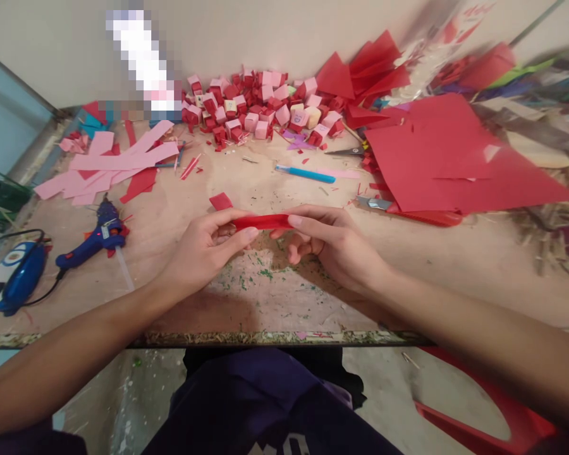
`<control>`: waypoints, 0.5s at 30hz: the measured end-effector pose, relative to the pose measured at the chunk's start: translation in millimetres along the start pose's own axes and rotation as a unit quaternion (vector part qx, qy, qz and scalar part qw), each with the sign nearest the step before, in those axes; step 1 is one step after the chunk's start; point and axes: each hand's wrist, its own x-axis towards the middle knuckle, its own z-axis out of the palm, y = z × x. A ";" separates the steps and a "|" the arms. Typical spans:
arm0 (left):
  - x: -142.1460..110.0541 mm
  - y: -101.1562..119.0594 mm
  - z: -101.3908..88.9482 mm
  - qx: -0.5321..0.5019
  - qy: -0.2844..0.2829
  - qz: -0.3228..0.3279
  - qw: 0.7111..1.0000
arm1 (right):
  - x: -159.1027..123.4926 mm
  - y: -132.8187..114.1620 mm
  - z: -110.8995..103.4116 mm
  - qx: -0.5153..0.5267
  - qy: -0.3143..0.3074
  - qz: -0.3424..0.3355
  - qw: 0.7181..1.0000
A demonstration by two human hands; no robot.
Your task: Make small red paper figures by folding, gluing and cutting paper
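A narrow red paper strip (265, 222) stretches between my two hands, a little above the middle of the wooden table. My left hand (213, 243) pinches its left part between thumb and fingers; one end of the strip sticks up behind those fingers. At the other end, my right hand (329, 237) grips the strip between thumb and index finger, with the other fingers curled below. Green specks lie on the table under the hands. Beyond them rests a blue pen-like stick (308, 174).
Small pink-and-red paper boxes (260, 120) are heaped against the wall. Pink paper strips (118, 158) and a blue glue gun (97, 234) lie left. On the right are red sheets (436, 151), scissors (346, 151) and a red-handled cutter (422, 213). A red chair (483, 417) stands below the table edge.
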 end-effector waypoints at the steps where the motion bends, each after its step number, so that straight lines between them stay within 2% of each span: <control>1: 0.3 0.5 -0.2 0.004 0.005 0.000 1.000 | -0.1 0.1 0.1 -0.002 0.004 0.001 1.000; 7: 0.3 3.1 -0.6 0.027 0.006 0.023 0.999 | -1.0 0.9 0.1 -0.012 0.032 -0.003 0.999; 15: 0.5 2.5 0.2 0.056 0.009 0.024 0.998 | -1.4 0.0 1.9 -0.065 0.016 -0.008 0.998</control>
